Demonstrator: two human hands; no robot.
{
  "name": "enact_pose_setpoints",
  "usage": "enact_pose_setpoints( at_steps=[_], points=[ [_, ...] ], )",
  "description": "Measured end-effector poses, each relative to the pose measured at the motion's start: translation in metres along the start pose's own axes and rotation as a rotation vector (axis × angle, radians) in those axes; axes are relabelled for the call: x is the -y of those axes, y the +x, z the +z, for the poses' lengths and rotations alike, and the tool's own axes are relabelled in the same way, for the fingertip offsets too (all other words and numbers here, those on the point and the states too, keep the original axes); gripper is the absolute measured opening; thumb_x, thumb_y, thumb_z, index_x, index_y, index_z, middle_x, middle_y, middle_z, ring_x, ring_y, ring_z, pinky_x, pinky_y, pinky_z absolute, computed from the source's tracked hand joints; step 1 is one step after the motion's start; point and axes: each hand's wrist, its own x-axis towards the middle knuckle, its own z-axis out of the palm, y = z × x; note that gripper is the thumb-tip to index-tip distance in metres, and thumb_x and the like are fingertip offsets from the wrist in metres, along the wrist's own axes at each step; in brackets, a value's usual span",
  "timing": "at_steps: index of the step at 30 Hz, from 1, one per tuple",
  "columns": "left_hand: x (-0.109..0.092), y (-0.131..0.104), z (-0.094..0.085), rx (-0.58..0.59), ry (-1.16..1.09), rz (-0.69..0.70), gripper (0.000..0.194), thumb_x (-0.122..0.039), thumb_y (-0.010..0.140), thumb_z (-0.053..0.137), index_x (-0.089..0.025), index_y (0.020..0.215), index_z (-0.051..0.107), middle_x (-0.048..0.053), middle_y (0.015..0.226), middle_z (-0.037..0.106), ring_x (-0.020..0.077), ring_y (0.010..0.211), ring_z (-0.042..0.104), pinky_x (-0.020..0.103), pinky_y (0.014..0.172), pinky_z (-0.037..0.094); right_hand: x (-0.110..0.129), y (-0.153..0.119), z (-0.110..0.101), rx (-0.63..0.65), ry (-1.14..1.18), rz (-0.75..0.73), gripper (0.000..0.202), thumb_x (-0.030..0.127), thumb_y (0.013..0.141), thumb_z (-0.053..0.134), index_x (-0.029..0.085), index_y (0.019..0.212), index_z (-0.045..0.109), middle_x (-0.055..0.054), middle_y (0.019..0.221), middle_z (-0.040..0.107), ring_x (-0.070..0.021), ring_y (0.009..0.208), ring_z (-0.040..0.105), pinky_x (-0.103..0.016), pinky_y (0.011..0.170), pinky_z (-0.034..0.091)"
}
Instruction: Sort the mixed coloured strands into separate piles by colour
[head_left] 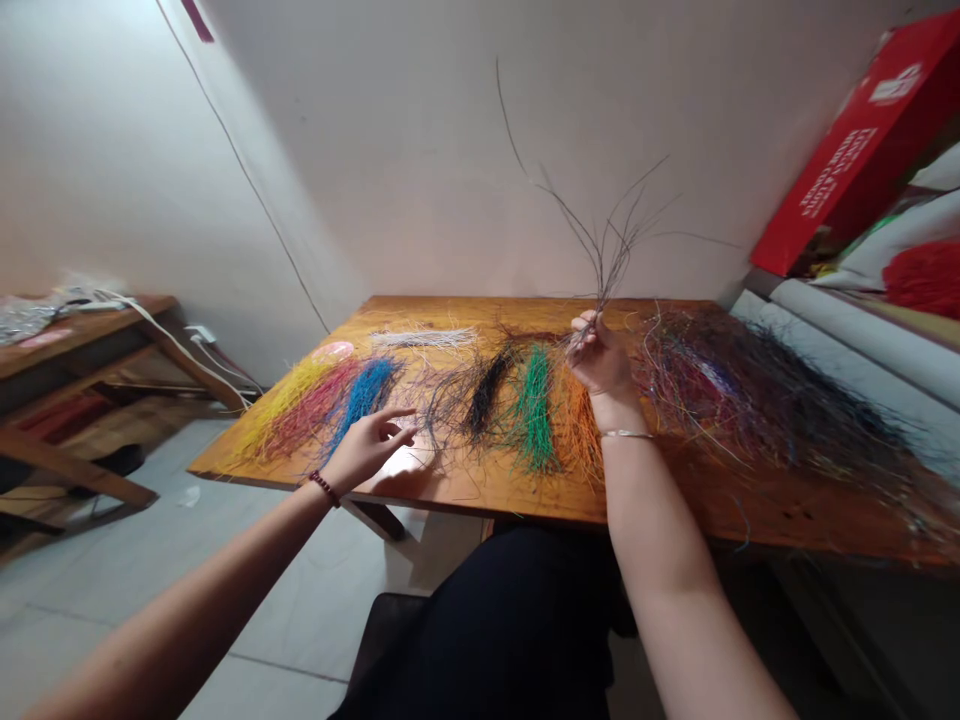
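Observation:
My right hand [596,360] is closed around a loose bunch of thin dark wires [604,265], which fan upward against the wall. Over the front of the table, my left hand [373,445] is held out with thumb and forefinger apart and nothing visible in it. Beside it lies a blue wire pile [367,390]; grey strands [442,405] spread to its right. Farther along are a black pile [487,395], a green pile [537,410] and an orange pile [583,420], partly hidden by my right arm.
Yellow [289,400] and red wires [311,405] lie at the left of the wooden table [480,490], white ones [424,338] at the back. A tangled mixed heap [750,385] covers the right side. A red box [855,140] leans behind it. Another table [67,345] stands left.

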Motion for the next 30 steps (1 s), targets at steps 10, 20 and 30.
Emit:
enact_pose_setpoints(
  at_steps=[10,20,30],
  points=[
    [-0.055,-0.052,-0.022,-0.266,-0.016,0.089,0.045,-0.05,0.08,0.068,-0.031,0.12,0.062,0.004,0.076,0.071,0.0184,0.058,0.06,0.028,0.053,0.045,-0.001,0.0,0.0,-0.011,-0.015,0.008,0.007,0.024,0.089,0.063,0.024,0.083,0.059,0.011,0.073,0.061,0.0028,0.05,0.059,-0.007,0.055,0.053],
    [-0.094,0.001,-0.041,-0.683,-0.257,0.255,0.029,-0.038,0.082,0.069,-0.019,0.104,0.065,0.004,0.073,0.068,0.0174,0.069,0.067,0.024,0.055,0.045,-0.002,-0.001,0.0,-0.001,-0.026,0.021,0.008,0.024,0.088,0.064,0.023,0.083,0.057,0.012,0.072,0.059,0.0028,0.051,0.059,-0.007,0.056,0.053],
    [-0.071,0.101,-0.001,-0.748,0.272,0.258,0.028,-0.044,0.093,0.053,-0.022,0.099,0.068,0.004,0.082,0.071,0.0161,0.068,0.062,0.025,0.061,0.039,-0.002,0.0,-0.001,0.002,-0.049,0.003,0.009,0.024,0.088,0.065,0.024,0.083,0.057,0.012,0.073,0.059,0.0035,0.052,0.059,-0.007,0.055,0.053]
  ],
)
